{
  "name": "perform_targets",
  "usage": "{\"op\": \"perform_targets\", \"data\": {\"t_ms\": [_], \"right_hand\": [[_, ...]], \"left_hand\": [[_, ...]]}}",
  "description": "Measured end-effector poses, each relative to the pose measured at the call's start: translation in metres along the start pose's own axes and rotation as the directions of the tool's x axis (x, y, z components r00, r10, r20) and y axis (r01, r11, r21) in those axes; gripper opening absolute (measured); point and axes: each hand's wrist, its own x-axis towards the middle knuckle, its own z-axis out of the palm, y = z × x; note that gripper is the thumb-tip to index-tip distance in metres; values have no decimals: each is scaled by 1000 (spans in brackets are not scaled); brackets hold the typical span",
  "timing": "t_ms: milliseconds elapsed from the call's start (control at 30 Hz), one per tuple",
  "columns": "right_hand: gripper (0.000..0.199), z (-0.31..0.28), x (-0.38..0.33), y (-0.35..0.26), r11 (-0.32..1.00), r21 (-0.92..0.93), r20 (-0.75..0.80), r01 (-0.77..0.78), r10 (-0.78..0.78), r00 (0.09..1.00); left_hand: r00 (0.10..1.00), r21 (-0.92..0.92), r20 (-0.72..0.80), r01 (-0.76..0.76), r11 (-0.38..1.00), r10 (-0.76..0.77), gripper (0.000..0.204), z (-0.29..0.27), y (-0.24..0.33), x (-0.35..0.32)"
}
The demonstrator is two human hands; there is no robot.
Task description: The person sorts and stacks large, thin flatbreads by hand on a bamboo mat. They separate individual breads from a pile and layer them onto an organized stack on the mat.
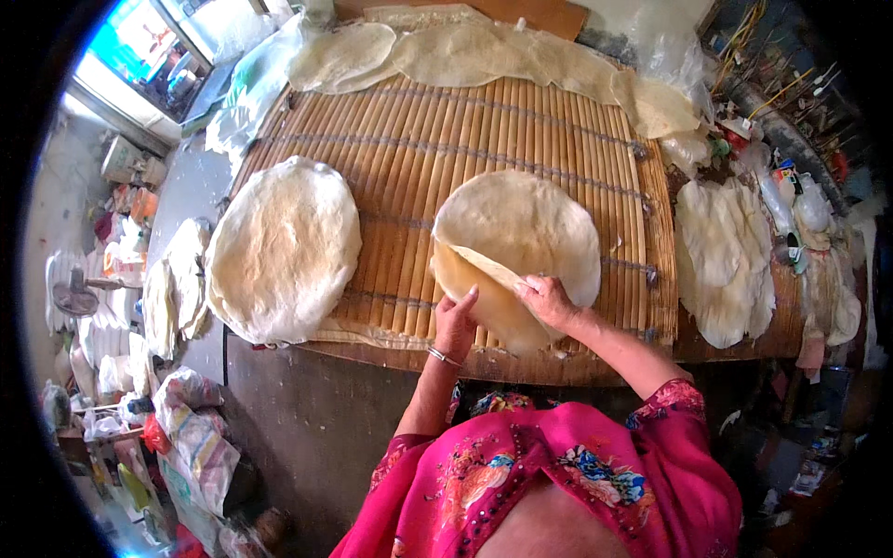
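In front of me lies a pale, thin round flatbread [530, 219] on a bamboo slat mat [419, 167]. Its near left part is lifted and creased, with a raised edge running across it. My right hand [551, 302] is closed on that raised edge, fingertips pinching it. My left hand [454, 330], a bracelet at its wrist, grips the near left edge with the thumb on top; its other fingers are partly hidden. Further left, a stack of similar round flatbreads [284, 246] rests on the mat, touched by neither hand.
More thin flatbreads [465, 54] overlap along the mat's far edge. Others lie to the right [726, 260] beyond the mat and to the left [177, 284]. Clear plastic sheeting [256, 102] covers the far left corner. Bags [191, 418] crowd the lower left.
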Motion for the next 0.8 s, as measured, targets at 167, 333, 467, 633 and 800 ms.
{"op": "perform_targets", "data": {"t_ms": [167, 333, 467, 633, 800], "right_hand": [[21, -25, 29, -6, 997, 25, 22, -72, 72, 997], [23, -86, 92, -53, 997, -20, 168, 77, -72, 983], [21, -102, 172, -111, 945, -101, 279, 313, -275, 920], [20, -85, 291, -217, 897, -236, 310, 373, -295, 904], [24, -17, 416, -334, 781, -196, 80, 593, -590, 804]], "left_hand": [[990, 99, -136, -27, 995, 40, 21, -48, -10, 7], [982, 585, 20, -165, 794, 189, 22, -100, -16, -4], [983, -48, -178, 47, 998, -55, 28, -77, 12, -24], [965, 59, -252, 84, 995, -66, 23, -79, 2, -16], [912, -49, 127, 398, 916, -390, 27, -114, 9, -7]]}}
